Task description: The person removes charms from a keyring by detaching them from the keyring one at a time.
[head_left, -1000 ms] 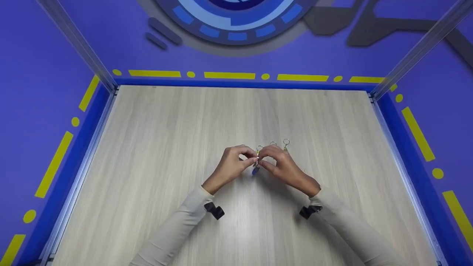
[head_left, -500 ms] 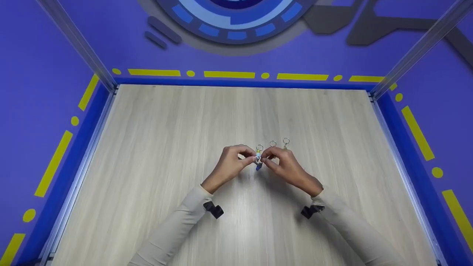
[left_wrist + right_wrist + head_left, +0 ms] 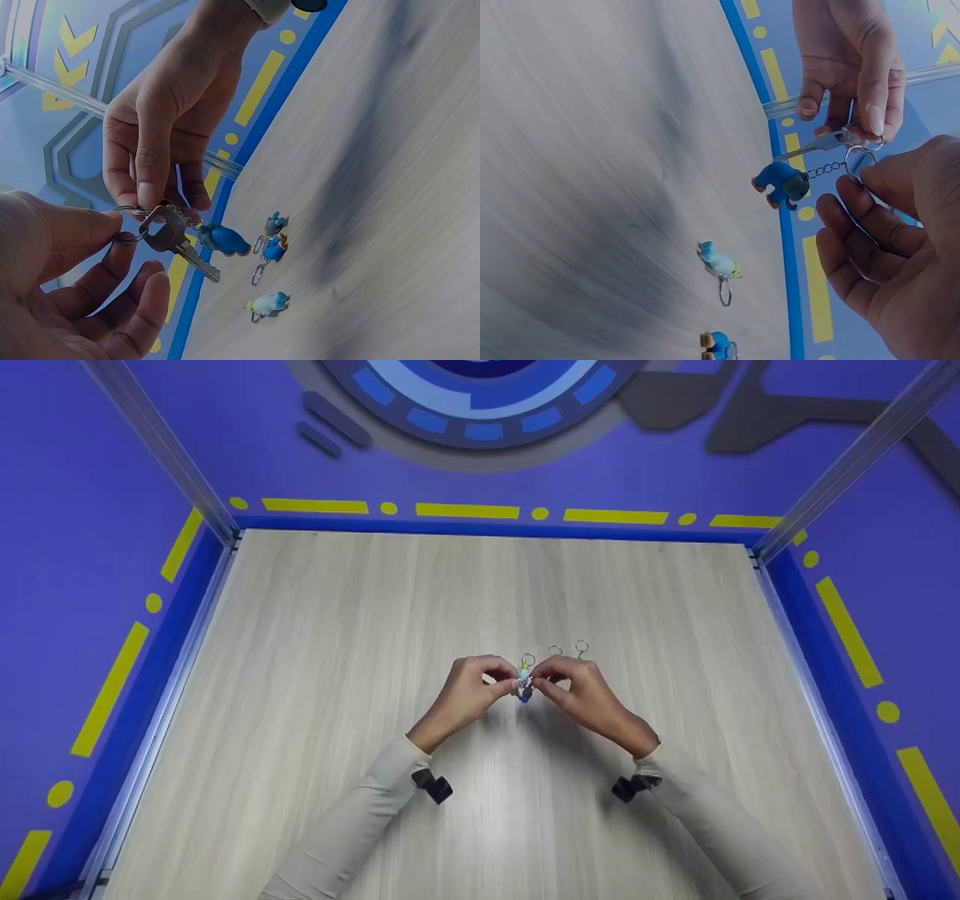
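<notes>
My left hand (image 3: pixel 476 686) pinches a small metal ring with a silver key (image 3: pixel 176 236) on it, between thumb and forefinger. My right hand (image 3: pixel 581 690) is close on the other side, thumb and forefinger pinching the split ring (image 3: pixel 859 161) of a keychain. From that ring a short chain (image 3: pixel 825 169) leads to a blue elephant figure (image 3: pixel 780 182) with a grey head, hanging in the air. The two rings overlap at the fingertips in the left wrist view. The remaining fingers of both hands are loosely bent.
Farther along the wooden table (image 3: pixel 360 622) lie a pale blue figure keychain (image 3: pixel 270 303), a blue figure keychain (image 3: pixel 274 248) and a grey-blue figure (image 3: pixel 276 223). Blue walls (image 3: pixel 465 487) with yellow markings border the table at the back and sides.
My fingertips, touching one second ago, are slightly apart now, the right hand having shifted a little to the right. The dangling blue figure has swung slightly. Both hands still hold their rings.
</notes>
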Motion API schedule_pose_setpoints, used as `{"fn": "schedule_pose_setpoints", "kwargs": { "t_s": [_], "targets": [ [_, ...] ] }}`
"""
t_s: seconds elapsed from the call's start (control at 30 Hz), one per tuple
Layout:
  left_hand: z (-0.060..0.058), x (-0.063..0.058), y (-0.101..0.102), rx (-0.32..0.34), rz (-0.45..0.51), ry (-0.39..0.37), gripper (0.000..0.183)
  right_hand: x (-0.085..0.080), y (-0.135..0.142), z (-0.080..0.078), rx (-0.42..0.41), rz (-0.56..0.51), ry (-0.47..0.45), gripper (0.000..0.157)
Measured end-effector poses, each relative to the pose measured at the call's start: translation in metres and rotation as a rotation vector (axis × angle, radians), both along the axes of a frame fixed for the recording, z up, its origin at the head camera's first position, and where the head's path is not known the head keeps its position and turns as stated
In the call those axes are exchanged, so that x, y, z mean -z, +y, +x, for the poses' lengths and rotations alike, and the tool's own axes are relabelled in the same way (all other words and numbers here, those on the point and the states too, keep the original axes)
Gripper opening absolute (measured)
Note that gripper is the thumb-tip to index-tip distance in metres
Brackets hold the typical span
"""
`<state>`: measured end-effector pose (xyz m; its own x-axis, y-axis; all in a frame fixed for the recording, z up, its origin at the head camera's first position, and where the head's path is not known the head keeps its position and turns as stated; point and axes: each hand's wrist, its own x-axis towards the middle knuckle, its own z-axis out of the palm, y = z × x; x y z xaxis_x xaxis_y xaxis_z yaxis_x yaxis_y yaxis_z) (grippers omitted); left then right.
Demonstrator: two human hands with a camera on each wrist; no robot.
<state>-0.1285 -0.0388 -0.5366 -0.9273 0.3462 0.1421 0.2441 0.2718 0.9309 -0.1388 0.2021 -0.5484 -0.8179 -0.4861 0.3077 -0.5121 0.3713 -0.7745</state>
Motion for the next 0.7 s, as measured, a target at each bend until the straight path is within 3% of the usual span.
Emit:
{"fn": "schedule_pose_setpoints", "kwargs": {
  "t_s": [0.7],
  "targets": [
    [0.0020, 0.0017, 0.0006, 0.022, -0.026, -0.010, 0.004, -0.0037, -0.0027, 0.0034, 0.076, -0.045, -0.073, 0.006]
  ]
}}
